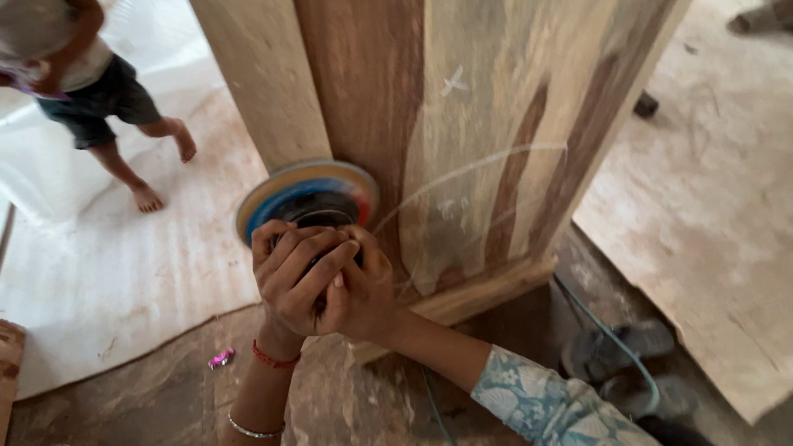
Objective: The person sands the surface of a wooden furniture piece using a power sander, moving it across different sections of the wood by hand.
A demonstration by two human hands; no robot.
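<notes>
A small pink wrapper [221, 358] lies on the floor.

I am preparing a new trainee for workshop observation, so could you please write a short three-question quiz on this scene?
1. True or false: both hands grip one tool.
2. Which part of the tool meets the wooden panel? A) its cord B) its round disc C) its handle
3. Fill in: the other person in the background stands at the upper ____ of the view.

Key:
1. True: the left hand and right hand wrap the sander together.
2. B: the sanding disc lies against the panel's groove.
3. Left: the other person stands barefoot on the white sheet.
</notes>
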